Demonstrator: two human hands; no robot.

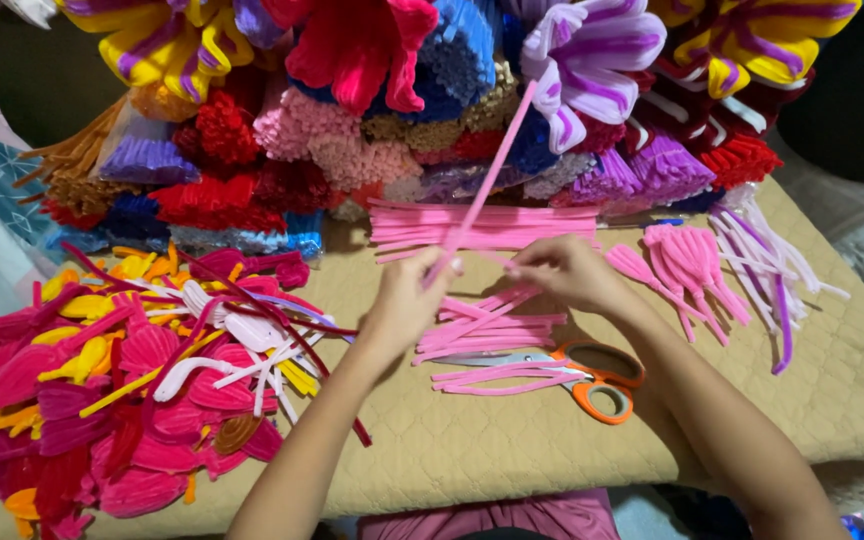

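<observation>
Head view: left hand (404, 300) pinches a pink pipe cleaner (487, 180) that slants up over the bench's (512, 440) middle; right hand (564, 270) pinches its lower end. Seemingly mid-shaping; bending next needs both pinches firm. Orange scissors (592, 378) lie nearer the front edge.

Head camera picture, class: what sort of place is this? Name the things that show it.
Probably a home craft table for making pipe-cleaner flowers: bundled pipe cleaners stacked behind, finished petal shapes heaped at left, orange-handled scissors on a quilted cloth.
</observation>
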